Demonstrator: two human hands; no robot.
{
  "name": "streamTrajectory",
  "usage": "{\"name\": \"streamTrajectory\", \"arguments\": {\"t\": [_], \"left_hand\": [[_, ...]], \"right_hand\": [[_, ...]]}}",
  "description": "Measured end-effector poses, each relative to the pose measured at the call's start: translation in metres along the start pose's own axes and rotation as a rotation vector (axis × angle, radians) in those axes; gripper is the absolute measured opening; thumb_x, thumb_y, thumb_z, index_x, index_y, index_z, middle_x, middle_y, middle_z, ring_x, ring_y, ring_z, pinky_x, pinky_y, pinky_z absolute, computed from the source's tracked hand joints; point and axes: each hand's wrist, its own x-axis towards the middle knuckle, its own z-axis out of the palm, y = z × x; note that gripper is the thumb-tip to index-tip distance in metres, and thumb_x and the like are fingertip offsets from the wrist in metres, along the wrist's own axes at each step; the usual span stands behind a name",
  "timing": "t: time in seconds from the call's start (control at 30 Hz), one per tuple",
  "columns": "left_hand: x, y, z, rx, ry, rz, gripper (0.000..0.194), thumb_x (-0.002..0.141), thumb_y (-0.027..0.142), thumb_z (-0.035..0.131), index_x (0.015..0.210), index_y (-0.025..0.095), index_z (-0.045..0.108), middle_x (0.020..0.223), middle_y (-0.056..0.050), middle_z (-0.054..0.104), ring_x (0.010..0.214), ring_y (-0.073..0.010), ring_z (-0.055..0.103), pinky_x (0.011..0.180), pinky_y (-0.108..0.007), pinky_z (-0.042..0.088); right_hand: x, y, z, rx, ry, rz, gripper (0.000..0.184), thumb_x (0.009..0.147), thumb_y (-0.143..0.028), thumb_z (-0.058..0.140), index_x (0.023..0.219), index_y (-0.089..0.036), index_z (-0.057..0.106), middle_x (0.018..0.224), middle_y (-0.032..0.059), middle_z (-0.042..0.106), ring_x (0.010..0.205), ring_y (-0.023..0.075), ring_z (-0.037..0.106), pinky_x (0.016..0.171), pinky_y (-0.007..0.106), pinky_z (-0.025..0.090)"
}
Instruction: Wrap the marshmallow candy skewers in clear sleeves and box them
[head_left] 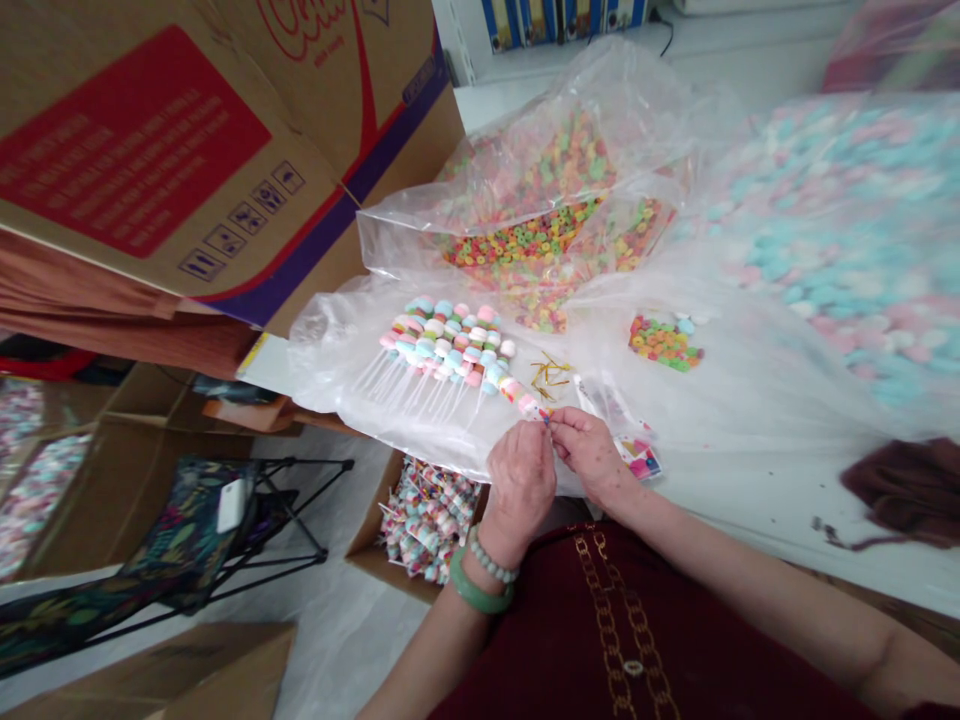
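Observation:
My left hand (519, 480), with bead bracelets on its wrist, and my right hand (589, 448) meet at the table's near edge. Both pinch the end of a candy skewer (525, 399) of pastel marshmallow pieces that points away toward the left. Beyond it a row of finished skewers (446, 345) lies on clear plastic sheet (345, 350). A few gold twist ties (550, 372) lie just past my fingers. A small printed packet (638, 458) lies right of my right hand.
An open bag of coloured candy rings (540, 230) sits behind, with a small ring pile (664, 342) to the right. Pastel candy (840, 230) fills a large bag far right. Cardboard boxes (187, 150) lean at left. A box of wrapped skewers (424, 520) stands on the floor.

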Motion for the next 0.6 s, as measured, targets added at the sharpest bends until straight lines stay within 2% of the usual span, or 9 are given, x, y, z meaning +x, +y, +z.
{"name": "streamTrajectory", "arguments": {"t": [0.1,0.17,0.27,0.3,0.37,0.47,0.53,0.6], "left_hand": [[-0.008,-0.003,0.001,0.011,-0.039,0.040,0.014,0.077,0.008,0.065,0.072,0.021,0.067,0.073,-0.004,0.052,0.079,-0.0176,0.046,0.080,-0.022,0.034],[-0.009,-0.002,0.000,-0.037,-0.026,0.044,0.012,0.078,0.010,0.064,0.074,0.021,0.067,0.076,-0.002,0.054,0.077,-0.0165,0.046,0.081,-0.022,0.035],[-0.006,0.000,-0.002,-0.180,-0.027,-0.014,0.006,0.079,0.014,0.063,0.079,0.019,0.066,0.080,-0.002,0.057,0.078,-0.0160,0.049,0.079,-0.024,0.037],[-0.005,0.000,-0.002,-0.212,-0.043,-0.033,0.004,0.079,0.016,0.064,0.079,0.019,0.065,0.080,-0.002,0.058,0.078,-0.0158,0.049,0.078,-0.025,0.038],[-0.004,-0.002,-0.001,-0.243,-0.105,-0.051,0.004,0.079,0.018,0.065,0.075,0.017,0.064,0.075,-0.002,0.057,0.075,-0.0150,0.050,0.076,-0.025,0.039],[-0.007,-0.004,-0.001,-0.361,-0.202,-0.114,0.013,0.078,0.023,0.067,0.070,0.016,0.059,0.069,0.000,0.055,0.070,-0.0133,0.050,0.072,-0.024,0.040],[-0.008,-0.003,-0.004,-0.525,-0.258,-0.235,0.015,0.077,0.030,0.068,0.077,0.017,0.061,0.076,-0.001,0.058,0.073,-0.0134,0.052,0.072,-0.025,0.042],[-0.007,0.000,-0.008,-0.680,-0.330,-0.394,0.028,0.076,0.041,0.068,0.090,0.017,0.063,0.090,-0.005,0.061,0.080,-0.0155,0.055,0.073,-0.028,0.045]], "right_hand": [[0.001,0.000,-0.003,-0.128,0.020,-0.095,0.014,0.073,-0.029,0.055,0.063,-0.019,0.055,0.052,-0.0052,0.044,0.051,0.0091,0.039,0.049,0.021,0.031],[0.000,-0.002,-0.007,-0.133,0.002,-0.047,0.012,0.073,-0.031,0.056,0.077,-0.019,0.058,0.053,-0.0064,0.046,0.049,0.0090,0.039,0.047,0.021,0.030],[-0.004,-0.006,-0.010,-0.060,-0.064,0.058,0.035,0.071,-0.030,0.058,0.104,-0.022,0.052,0.055,-0.0092,0.048,0.040,0.0079,0.034,0.040,0.020,0.023],[-0.006,-0.007,-0.010,-0.046,-0.089,0.066,0.039,0.071,-0.029,0.057,0.108,-0.022,0.051,0.055,-0.0092,0.048,0.040,0.0079,0.033,0.039,0.020,0.023],[-0.009,-0.007,-0.008,-0.079,-0.118,0.024,0.031,0.074,-0.029,0.054,0.104,-0.021,0.056,0.057,-0.0071,0.049,0.042,0.0089,0.037,0.040,0.021,0.025],[-0.013,-0.007,-0.005,-0.351,-0.043,-0.211,0.016,0.082,-0.028,0.049,0.088,-0.021,0.062,0.066,-0.0014,0.056,0.057,0.0133,0.050,0.050,0.024,0.038],[-0.017,-0.005,-0.005,-0.619,0.007,-0.446,0.018,0.086,-0.024,0.045,0.089,-0.022,0.063,0.078,0.0028,0.062,0.072,0.0171,0.057,0.064,0.027,0.043],[-0.021,-0.002,-0.004,-0.853,-0.020,-0.643,0.024,0.090,-0.019,0.039,0.092,-0.020,0.063,0.085,0.0067,0.063,0.081,0.0194,0.058,0.072,0.029,0.044]]}}
